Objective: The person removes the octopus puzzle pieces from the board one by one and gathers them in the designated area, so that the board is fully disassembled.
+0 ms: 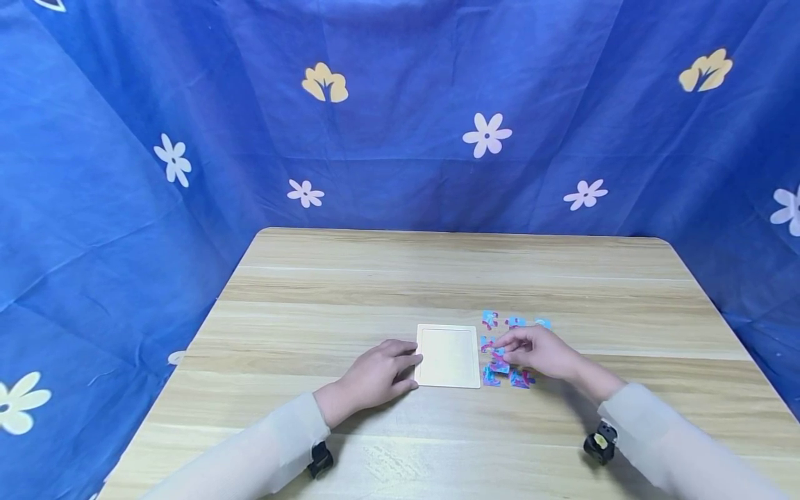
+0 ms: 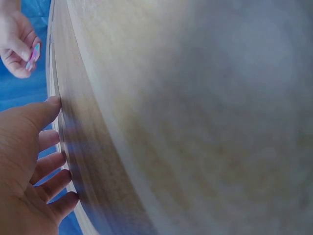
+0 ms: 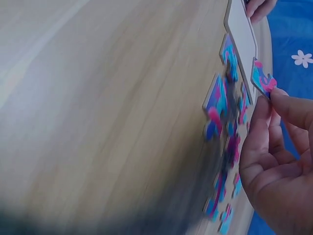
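Observation:
My left hand (image 1: 377, 375) rests on the table at the left edge of a square pale puzzle tray (image 1: 447, 357), its spread fingertips touching the rim. Nothing lies in the tray. Just right of the tray, my right hand (image 1: 539, 350) pinches a pink, blue and purple jigsaw piece (image 3: 262, 78) between thumb and index finger. That piece is lifted off the table, as the right wrist view shows. Several loose jigsaw pieces (image 1: 490, 319) lie spread beside the tray and under the right hand, which partly hides them. In the left wrist view, the left fingers (image 2: 57, 183) look nearly straight.
A wooden table (image 1: 350, 278) carries everything. Behind it and at its sides hangs a blue cloth (image 1: 400, 139) with white and yellow flowers. Dark wrist cameras (image 1: 601, 442) sit under both pale sleeves (image 1: 681, 444).

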Available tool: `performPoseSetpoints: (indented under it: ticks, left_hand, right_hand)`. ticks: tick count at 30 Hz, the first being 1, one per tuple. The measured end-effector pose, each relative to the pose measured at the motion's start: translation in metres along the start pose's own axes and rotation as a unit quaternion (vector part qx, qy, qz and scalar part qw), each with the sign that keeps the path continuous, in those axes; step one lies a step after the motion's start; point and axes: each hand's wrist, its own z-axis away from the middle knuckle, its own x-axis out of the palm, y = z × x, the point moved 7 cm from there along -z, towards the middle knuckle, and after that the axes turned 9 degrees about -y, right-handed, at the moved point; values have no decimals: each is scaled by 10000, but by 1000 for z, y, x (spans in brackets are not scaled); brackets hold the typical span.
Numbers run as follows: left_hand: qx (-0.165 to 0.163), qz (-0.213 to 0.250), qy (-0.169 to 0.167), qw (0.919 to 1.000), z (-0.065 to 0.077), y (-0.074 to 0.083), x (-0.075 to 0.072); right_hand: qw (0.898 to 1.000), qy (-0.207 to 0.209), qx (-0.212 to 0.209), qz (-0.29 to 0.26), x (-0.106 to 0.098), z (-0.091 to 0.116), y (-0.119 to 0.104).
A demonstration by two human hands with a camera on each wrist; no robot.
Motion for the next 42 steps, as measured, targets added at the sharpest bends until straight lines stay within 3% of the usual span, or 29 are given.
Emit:
performPoseSetpoints:
  ticks: [17, 24, 35, 42]
  left_hand:
    - [47, -3, 50, 10000, 0, 1, -1]
    - [47, 0, 17, 10000, 0, 1, -1]
    - [34, -1, 26, 10000, 0, 2, -2]
    - [17, 19, 26, 10000, 0, 3, -3]
  right_hand:
    - [9992, 89, 265, 301, -22, 35, 26]
    - [9997, -112, 219, -7, -25, 45, 35]
    - [9990, -296, 321, -64, -25, 53, 39]
    - [9974, -81, 712, 118, -28, 52, 47]
